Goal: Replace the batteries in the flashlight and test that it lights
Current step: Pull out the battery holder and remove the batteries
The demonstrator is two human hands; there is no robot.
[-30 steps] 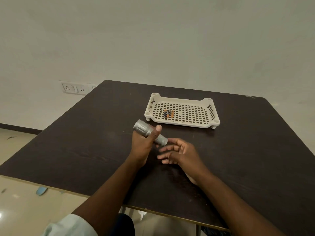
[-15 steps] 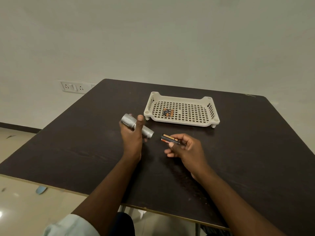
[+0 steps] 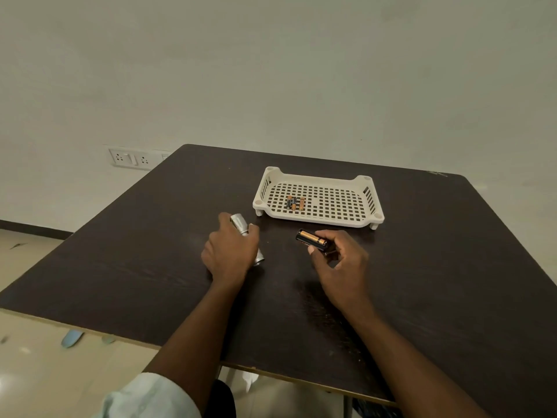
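My right grip point(image 3: 339, 260) now pinches the black battery holder point(image 3: 313, 241), pulled out of the flashlight point(image 3: 244, 233) and carried clear of it to the right, while my left grip point(image 3: 230, 251) stays wrapped around the silver body, lowered onto the dark surface point(image 3: 150, 251). I judge the old cells are out, so the swap comes next, and the spare batteries point(image 3: 294, 203) lie waiting in the white tray point(image 3: 319, 220) just beyond both hands.
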